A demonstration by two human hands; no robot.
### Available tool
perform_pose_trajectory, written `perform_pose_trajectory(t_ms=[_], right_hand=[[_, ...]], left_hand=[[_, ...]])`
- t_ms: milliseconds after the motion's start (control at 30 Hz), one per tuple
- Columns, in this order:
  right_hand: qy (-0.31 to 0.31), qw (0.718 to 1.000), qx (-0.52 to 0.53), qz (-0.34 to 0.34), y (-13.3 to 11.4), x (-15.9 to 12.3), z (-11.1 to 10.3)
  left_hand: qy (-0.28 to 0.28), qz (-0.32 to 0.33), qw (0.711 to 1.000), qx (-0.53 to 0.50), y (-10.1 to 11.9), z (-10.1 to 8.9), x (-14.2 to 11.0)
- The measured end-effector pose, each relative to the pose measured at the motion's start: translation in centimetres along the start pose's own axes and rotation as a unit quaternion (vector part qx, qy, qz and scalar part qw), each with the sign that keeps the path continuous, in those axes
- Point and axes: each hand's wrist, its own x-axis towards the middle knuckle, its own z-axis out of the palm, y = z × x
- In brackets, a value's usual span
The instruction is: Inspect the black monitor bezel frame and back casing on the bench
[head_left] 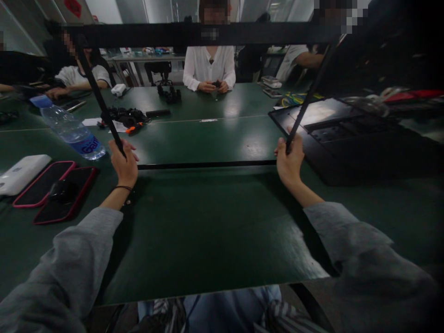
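A black rectangular frame (pixel 208 164) stands upright in front of me, with a wide bar along the top and thin bars on the sides and bottom. I see the room through its open middle. My left hand (pixel 124 159) wraps round the lower part of its left side bar. On the opposite side bar, at about the same height, my right hand (pixel 290 156) is closed. The bottom bar sits at or just over the green table (pixel 208 231); I cannot tell if it touches. Right of my right hand lies a large black panel (pixel 347 143).
A water bottle (pixel 69 127) leans at the left, near two red-edged phones (pixel 65 196) and a white device (pixel 24 173). Black parts (pixel 125 118) lie beyond the frame. Cables (pixel 378 99) are at the right. A person in white (pixel 210 67) sits opposite; others sit farther off.
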Motion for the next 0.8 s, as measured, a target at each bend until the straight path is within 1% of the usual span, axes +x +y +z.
perform_pose_trajectory(t_ms=[200,533,800], right_hand=[[-0.004,1.0,-0.001,0.007,0.2,0.1,0.1],[-0.015,1.0,0.003,0.007,1.7,0.4,0.6],[-0.034,0.999,0.01,0.027,2.8,0.5,1.1]], left_hand=[[-0.004,-0.016,1.0,0.005,0.0,0.0,0.1],[-0.019,-0.031,0.999,0.027,-0.2,0.0,0.2],[-0.04,-0.046,0.998,0.027,-0.1,0.0,0.2]])
